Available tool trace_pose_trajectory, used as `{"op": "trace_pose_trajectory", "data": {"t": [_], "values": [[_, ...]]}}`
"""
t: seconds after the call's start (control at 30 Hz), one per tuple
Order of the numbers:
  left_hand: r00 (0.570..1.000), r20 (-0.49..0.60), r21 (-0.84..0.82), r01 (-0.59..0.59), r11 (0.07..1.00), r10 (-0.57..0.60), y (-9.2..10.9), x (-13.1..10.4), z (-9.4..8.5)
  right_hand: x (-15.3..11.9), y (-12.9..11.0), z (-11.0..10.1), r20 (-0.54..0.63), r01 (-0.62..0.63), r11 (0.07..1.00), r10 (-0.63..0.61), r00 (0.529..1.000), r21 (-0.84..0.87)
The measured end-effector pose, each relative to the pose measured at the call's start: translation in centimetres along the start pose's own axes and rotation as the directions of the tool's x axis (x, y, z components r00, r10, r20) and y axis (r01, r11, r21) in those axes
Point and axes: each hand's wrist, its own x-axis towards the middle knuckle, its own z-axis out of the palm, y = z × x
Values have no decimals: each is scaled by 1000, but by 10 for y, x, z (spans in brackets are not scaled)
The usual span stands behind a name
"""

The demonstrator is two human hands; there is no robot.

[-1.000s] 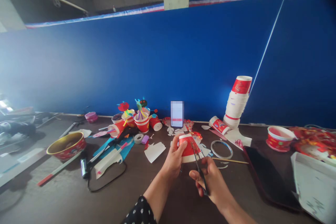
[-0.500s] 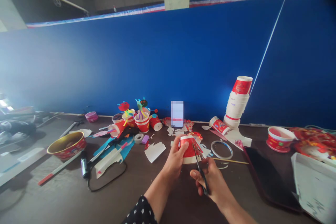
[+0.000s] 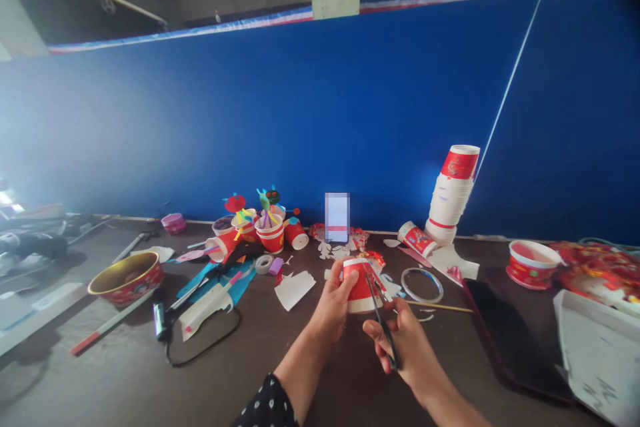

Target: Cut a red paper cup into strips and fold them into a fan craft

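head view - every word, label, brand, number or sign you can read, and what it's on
No text can be read for sure.
Held cup: no lettering seen.
Phone: screen blurred.
White tray: dark zigzag strokes, no clear letters.
Stack's top cup: pale mark, unreadable.
Lying cup: print too small.
Tub: marks too small.

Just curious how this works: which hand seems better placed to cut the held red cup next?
Probably the right hand: it holds the scissors at the red cup, which the left hand holds.
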Motion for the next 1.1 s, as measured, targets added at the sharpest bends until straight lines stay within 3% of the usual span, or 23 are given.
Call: {"op": "trace_pose_trajectory", "data": {"t": [1.1], "values": [[1000,12,-67,14,998,-13,2,0,-2,-5,-7,-3,59,48,996,-43,997,-77]]}}
